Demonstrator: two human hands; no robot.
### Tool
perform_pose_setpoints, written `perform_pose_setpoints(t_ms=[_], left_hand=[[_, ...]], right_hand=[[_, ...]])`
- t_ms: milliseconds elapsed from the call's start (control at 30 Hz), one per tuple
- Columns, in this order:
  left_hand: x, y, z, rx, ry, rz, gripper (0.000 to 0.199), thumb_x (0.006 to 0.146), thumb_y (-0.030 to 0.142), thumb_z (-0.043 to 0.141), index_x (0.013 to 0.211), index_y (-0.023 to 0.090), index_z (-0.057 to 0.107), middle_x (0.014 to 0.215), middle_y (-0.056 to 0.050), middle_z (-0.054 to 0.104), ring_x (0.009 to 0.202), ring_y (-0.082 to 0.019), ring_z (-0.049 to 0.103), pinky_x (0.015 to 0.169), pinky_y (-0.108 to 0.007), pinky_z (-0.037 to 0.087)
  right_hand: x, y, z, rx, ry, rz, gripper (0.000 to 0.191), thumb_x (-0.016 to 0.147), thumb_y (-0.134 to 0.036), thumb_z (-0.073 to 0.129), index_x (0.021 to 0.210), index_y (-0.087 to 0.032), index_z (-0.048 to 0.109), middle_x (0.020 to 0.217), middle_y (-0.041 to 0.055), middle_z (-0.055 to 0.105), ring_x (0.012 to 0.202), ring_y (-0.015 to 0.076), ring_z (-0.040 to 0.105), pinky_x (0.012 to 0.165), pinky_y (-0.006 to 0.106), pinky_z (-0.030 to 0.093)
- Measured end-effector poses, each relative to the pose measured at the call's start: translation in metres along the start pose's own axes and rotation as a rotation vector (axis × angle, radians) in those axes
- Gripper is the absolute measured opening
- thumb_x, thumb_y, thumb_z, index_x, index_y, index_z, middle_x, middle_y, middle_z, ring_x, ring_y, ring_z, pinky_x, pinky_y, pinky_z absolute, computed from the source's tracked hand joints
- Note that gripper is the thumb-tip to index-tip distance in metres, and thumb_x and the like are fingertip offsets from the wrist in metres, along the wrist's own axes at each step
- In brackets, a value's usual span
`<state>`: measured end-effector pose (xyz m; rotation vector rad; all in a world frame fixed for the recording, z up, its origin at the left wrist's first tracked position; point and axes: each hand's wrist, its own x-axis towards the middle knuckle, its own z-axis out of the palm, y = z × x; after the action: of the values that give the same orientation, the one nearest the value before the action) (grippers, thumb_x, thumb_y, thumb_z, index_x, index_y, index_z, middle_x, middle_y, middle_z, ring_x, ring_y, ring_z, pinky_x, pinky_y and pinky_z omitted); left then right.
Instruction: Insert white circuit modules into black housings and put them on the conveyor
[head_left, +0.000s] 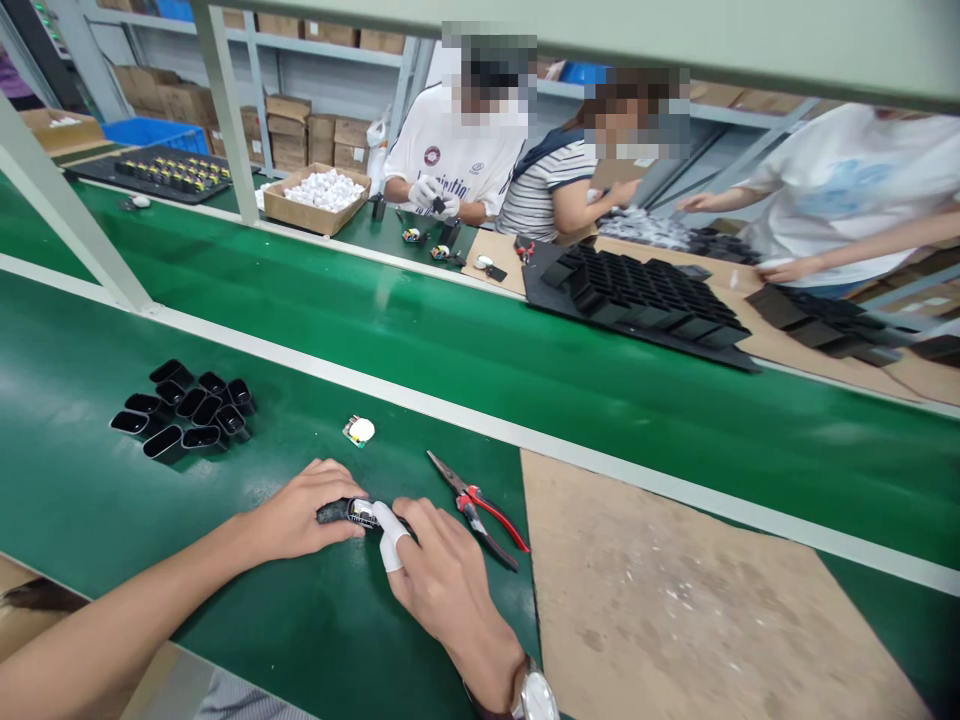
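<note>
My left hand is closed around a small black plastic housing, gripping it between thumb and fingers just above the green bench. A circuit board with white parts shows at the housing's open end, which faces right. My right hand, white covers on its thumb and a finger, is closed at that end and touches the assembly. Its fingertips partly hide the contact. Beyond my hands lies a loose circuit board with a round white piece. Red-and-black needle-nose pliers rest close to my right hand.
Several empty black housings stand grouped at left. A worn brown board covers the bench at right. Past a pale rail runs a green belt; co-workers handle parts behind it, near black trays and a carton of white pieces.
</note>
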<state>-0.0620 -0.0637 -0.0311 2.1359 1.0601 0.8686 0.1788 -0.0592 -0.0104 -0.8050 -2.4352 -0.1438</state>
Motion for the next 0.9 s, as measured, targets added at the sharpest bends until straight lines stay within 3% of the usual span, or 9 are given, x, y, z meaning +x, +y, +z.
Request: perform_pose_setpoints(t_ms=[133,267,367,467,533,667,733,900], left_hand=[[0.0,0.0,0.0,0.002,-0.001,-0.006,0.028,0.099,0.034,0.074,0.125,0.023,0.07,0.115,-0.008,0.078,0.11,-0.026,0.069,0.101,-0.043,0.049],[-0.001,0.001,0.0,0.03,-0.008,-0.018,0.028,0.099,0.033,0.074,0.124,0.024,0.069,0.115,-0.007,0.078,0.111,-0.026,0.07,0.102,-0.042,0.05],[-0.004,0.002,-0.002,0.074,0.007,-0.077,0.036,0.095,0.036,0.078,0.127,0.025,0.065,0.119,-0.007,0.075,0.11,-0.026,0.07,0.1,-0.043,0.052],[-0.008,0.0,-0.003,0.072,0.02,-0.143,0.04,0.093,0.037,0.08,0.127,0.026,0.062,0.123,-0.006,0.074,0.112,-0.025,0.07,0.101,-0.042,0.054],[-0.011,-0.002,-0.003,0.051,0.023,-0.155,0.037,0.095,0.035,0.077,0.127,0.027,0.06,0.124,-0.005,0.074,0.115,-0.024,0.07,0.102,-0.041,0.055],[-0.014,-0.007,0.0,0.027,0.026,-0.17,0.039,0.096,0.034,0.075,0.131,0.028,0.058,0.126,-0.004,0.074,0.116,-0.023,0.072,0.103,-0.039,0.057],[-0.015,-0.007,0.002,0.024,0.024,-0.182,0.039,0.096,0.034,0.075,0.131,0.028,0.058,0.125,-0.004,0.074,0.115,-0.023,0.073,0.101,-0.039,0.059],[-0.014,-0.006,0.002,0.031,0.026,-0.17,0.035,0.097,0.032,0.073,0.129,0.028,0.058,0.122,-0.003,0.075,0.111,-0.023,0.074,0.099,-0.038,0.06]], right_hand=[[-0.002,0.005,-0.004,0.009,-0.011,-0.006,0.024,0.092,-0.004,0.049,0.08,-0.021,0.062,0.099,0.0101,0.067,0.08,0.0223,0.056,0.064,0.037,0.042],[-0.008,0.015,-0.003,0.007,0.028,0.087,0.023,0.095,-0.005,0.05,0.106,-0.017,0.067,0.102,0.0101,0.067,0.082,0.0217,0.06,0.066,0.035,0.046],[-0.013,0.022,0.005,-0.082,-0.032,0.172,0.029,0.091,-0.001,0.05,0.11,-0.015,0.066,0.104,0.0116,0.067,0.082,0.0229,0.062,0.065,0.035,0.048],[-0.015,0.024,0.011,-0.104,-0.107,0.164,0.033,0.084,0.002,0.051,0.109,-0.014,0.067,0.101,0.0125,0.068,0.083,0.0262,0.064,0.068,0.038,0.053],[-0.012,0.021,0.011,-0.046,-0.076,0.164,0.031,0.089,0.0,0.052,0.115,-0.013,0.067,0.105,0.0138,0.069,0.091,0.0287,0.065,0.075,0.042,0.056],[-0.004,0.008,0.006,0.277,0.003,0.147,0.035,0.102,-0.011,0.057,0.136,-0.017,0.06,0.122,0.0144,0.067,0.113,0.0289,0.064,0.092,0.046,0.06],[-0.001,0.002,0.004,0.373,-0.027,0.121,0.039,0.103,-0.014,0.058,0.142,-0.021,0.058,0.127,0.014,0.066,0.118,0.0293,0.062,0.096,0.049,0.059],[0.001,-0.003,0.004,0.368,-0.108,0.147,0.04,0.103,-0.014,0.057,0.143,-0.022,0.058,0.123,0.0134,0.067,0.115,0.0297,0.064,0.093,0.051,0.061]])
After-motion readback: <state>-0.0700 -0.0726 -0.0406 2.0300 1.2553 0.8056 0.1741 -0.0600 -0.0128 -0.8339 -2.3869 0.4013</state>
